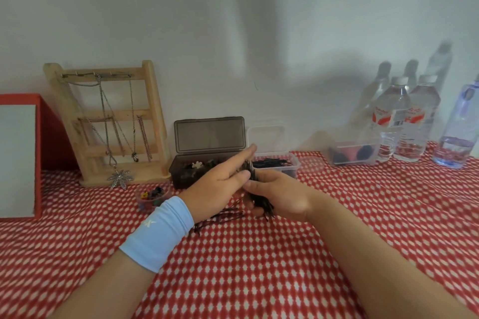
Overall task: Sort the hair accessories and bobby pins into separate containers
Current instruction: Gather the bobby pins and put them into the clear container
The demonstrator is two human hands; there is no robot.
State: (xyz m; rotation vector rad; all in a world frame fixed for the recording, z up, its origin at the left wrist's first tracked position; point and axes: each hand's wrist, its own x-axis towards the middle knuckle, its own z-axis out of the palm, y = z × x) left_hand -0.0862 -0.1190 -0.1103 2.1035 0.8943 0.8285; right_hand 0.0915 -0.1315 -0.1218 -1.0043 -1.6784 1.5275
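Nearest, a red-and-white patterned tablecloth covers the surface, and both forearms reach forward over it, the left one wearing a light blue wristband. Just past the wristband a few loose bobby pins lie scattered on the cloth, partly under the left wrist.

Above them the right hand has its fingers curled round a thick bundle of black bobby pins, clasping it upright with the pin ends sticking out above and below the fist. The left hand is unclenched, fingers stretched straight toward the back, its thumb resting against the top of the bundle.

Left of the hands sits a small clear cup holding tiny coloured clips. Behind the hands a smoky dark box stands with its lid raised; hair accessories, among them a white flower piece, lie inside. Just beside it on the right, a clear container with its lid raised holds more black pins. Farther right is another clear tub with dark and red items, blurred.

Against the wall a wooden jewellery stand hung with chains leans at left, next to a red box; water bottles stand at right.
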